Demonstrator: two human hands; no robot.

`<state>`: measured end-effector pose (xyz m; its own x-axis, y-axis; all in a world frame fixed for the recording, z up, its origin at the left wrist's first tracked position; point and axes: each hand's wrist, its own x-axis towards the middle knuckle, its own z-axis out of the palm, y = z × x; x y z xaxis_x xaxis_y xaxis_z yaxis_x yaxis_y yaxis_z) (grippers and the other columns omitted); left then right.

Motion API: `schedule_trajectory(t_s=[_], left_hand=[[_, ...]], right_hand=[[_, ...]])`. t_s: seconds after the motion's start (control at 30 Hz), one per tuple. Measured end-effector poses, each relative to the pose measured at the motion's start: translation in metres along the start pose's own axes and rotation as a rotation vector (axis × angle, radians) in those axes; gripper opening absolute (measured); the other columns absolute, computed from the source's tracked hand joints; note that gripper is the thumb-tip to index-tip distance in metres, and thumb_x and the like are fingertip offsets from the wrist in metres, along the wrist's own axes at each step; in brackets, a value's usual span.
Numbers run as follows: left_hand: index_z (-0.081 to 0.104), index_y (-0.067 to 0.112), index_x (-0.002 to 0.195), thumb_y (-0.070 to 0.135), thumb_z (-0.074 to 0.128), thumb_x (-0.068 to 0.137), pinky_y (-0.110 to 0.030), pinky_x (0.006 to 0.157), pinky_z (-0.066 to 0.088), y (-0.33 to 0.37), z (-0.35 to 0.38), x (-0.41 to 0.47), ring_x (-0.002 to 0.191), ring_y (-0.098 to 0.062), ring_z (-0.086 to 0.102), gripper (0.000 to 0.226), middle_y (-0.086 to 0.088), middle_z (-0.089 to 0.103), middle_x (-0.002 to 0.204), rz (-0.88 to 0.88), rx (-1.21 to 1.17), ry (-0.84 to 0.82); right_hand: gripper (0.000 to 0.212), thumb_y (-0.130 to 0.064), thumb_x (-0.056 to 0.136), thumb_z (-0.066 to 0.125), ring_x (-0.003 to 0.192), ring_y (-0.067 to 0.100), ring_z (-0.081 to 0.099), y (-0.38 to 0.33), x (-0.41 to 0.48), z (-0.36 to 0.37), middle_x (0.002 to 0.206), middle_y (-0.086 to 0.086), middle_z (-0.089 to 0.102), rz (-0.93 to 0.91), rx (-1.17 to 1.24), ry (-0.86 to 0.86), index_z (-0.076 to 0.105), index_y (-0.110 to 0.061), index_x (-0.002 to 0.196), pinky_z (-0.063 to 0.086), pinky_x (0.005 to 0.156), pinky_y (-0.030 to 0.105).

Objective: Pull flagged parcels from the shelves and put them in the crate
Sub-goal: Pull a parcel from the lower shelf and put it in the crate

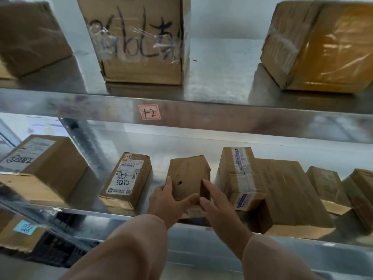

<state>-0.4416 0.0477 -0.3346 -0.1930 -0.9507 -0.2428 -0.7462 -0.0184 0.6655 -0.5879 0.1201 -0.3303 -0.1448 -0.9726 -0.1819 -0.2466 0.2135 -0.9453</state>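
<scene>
A small plain cardboard parcel [188,174] stands on the lower metal shelf [121,217], near its front edge. My left hand [167,201] grips its left side and lower front, thumb across the bottom. My right hand [217,203] lies against the parcel's right side with fingers fairly straight. To its left lies a parcel with a printed label and handwritten digits [127,180]. A taped parcel [240,178] stands close on the right. No crate is in view.
More cardboard parcels fill the lower shelf, far left [43,168] and right [290,195]. The upper shelf edge carries a red-bordered tag [149,112], with a scribbled box [141,39] and a taped box [321,45] above. A blue-labelled box [22,233] sits lower left.
</scene>
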Motion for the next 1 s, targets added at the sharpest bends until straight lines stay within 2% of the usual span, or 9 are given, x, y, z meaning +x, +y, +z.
schedule_trajectory(t_s=[0.13, 0.3, 0.4, 0.47, 0.57, 0.7, 0.8, 0.9, 1.0], left_hand=[[0.019, 0.036, 0.149, 0.081, 0.067, 0.047, -0.052, 0.104, 0.044, 0.005, -0.011, -0.002, 0.129, -0.031, 0.043, 0.121, -0.003, 0.036, 0.144, -0.019, -0.314, -0.082], [0.053, 0.027, 0.131, 0.032, 0.06, 0.088, -0.04, 0.078, 0.059, 0.001, -0.027, -0.014, 0.099, -0.028, 0.068, 0.043, -0.014, 0.064, 0.118, -0.107, -1.025, -0.193], [0.072, 0.017, 0.112, 0.041, 0.055, 0.072, -0.058, 0.1, 0.044, -0.006, -0.03, -0.02, 0.116, -0.036, 0.056, 0.049, -0.02, 0.063, 0.125, -0.295, -1.443, -0.337], [0.072, 0.014, 0.113, 0.042, 0.052, 0.07, -0.061, 0.106, 0.036, -0.006, -0.031, -0.023, 0.123, -0.038, 0.051, 0.055, -0.021, 0.062, 0.127, -0.321, -1.565, -0.41], [0.074, 0.01, 0.105, 0.029, 0.05, 0.081, -0.057, 0.096, 0.047, -0.009, -0.029, -0.023, 0.11, -0.035, 0.059, 0.039, -0.024, 0.066, 0.116, -0.286, -1.451, -0.28], [0.062, 0.032, 0.117, 0.007, 0.045, 0.098, -0.041, 0.086, 0.058, -0.018, -0.039, -0.016, 0.098, -0.022, 0.07, 0.036, -0.006, 0.074, 0.102, -0.124, -1.021, -0.061], [0.063, 0.035, 0.111, 0.031, 0.054, 0.095, -0.021, 0.068, 0.058, -0.019, -0.042, -0.017, 0.089, -0.007, 0.071, 0.02, 0.011, 0.075, 0.093, 0.003, -0.897, -0.114], [0.06, 0.03, 0.119, 0.056, 0.067, 0.072, -0.026, 0.076, 0.058, -0.015, -0.042, -0.021, 0.099, -0.014, 0.07, 0.054, 0.004, 0.073, 0.105, 0.063, -0.843, -0.188], [0.053, 0.032, 0.124, 0.041, 0.076, 0.076, -0.033, 0.084, 0.058, -0.016, -0.042, -0.027, 0.109, -0.019, 0.065, 0.054, 0.003, 0.068, 0.116, 0.101, -0.78, -0.14]], right_hand=[[0.044, -0.054, 0.096, 0.037, 0.13, -0.002, 0.034, -0.01, -0.003, -0.002, 0.146, -0.024, 0.032, -0.126, -0.078, -0.032, 0.028, -0.053, 0.138, 0.034, 0.103, 0.014], [0.04, -0.04, 0.101, 0.037, 0.132, 0.0, 0.031, -0.017, 0.001, -0.01, 0.144, -0.023, 0.032, -0.14, 0.025, 0.142, 0.028, -0.049, 0.139, 0.03, 0.106, 0.02], [0.039, -0.042, 0.098, 0.041, 0.108, 0.001, 0.049, -0.025, 0.004, -0.01, 0.124, -0.024, 0.042, 0.087, 0.403, 0.0, 0.03, -0.051, 0.134, 0.052, 0.07, 0.01], [0.037, -0.043, 0.093, 0.049, 0.1, 0.015, 0.063, -0.031, 0.004, -0.009, 0.12, -0.008, 0.053, 0.202, 0.547, -0.092, 0.037, -0.053, 0.127, 0.057, 0.065, 0.024], [0.049, -0.04, 0.084, 0.062, 0.095, 0.024, 0.071, -0.029, 0.006, -0.004, 0.12, 0.002, 0.057, 0.18, 0.589, -0.11, 0.037, -0.055, 0.124, 0.058, 0.07, 0.034], [0.067, -0.028, 0.084, 0.066, 0.096, 0.013, 0.067, -0.019, 0.009, 0.0, 0.117, -0.014, 0.049, 0.055, 0.409, -0.026, 0.028, -0.052, 0.133, 0.058, 0.069, 0.026], [0.069, -0.02, 0.086, 0.066, 0.099, 0.007, 0.063, -0.013, 0.008, 0.007, 0.119, -0.02, 0.046, -0.021, 0.331, -0.004, 0.028, -0.049, 0.135, 0.057, 0.069, 0.023], [0.076, -0.016, 0.085, 0.068, 0.114, 0.013, 0.056, -0.012, 0.007, 0.014, 0.128, -0.019, 0.043, -0.098, 0.254, 0.002, 0.027, -0.045, 0.142, 0.057, 0.075, 0.025], [0.08, -0.019, 0.085, 0.068, 0.119, 0.008, 0.051, -0.012, 0.006, 0.02, 0.131, -0.025, 0.038, -0.164, 0.2, -0.022, 0.022, -0.052, 0.142, 0.057, 0.083, 0.029]])
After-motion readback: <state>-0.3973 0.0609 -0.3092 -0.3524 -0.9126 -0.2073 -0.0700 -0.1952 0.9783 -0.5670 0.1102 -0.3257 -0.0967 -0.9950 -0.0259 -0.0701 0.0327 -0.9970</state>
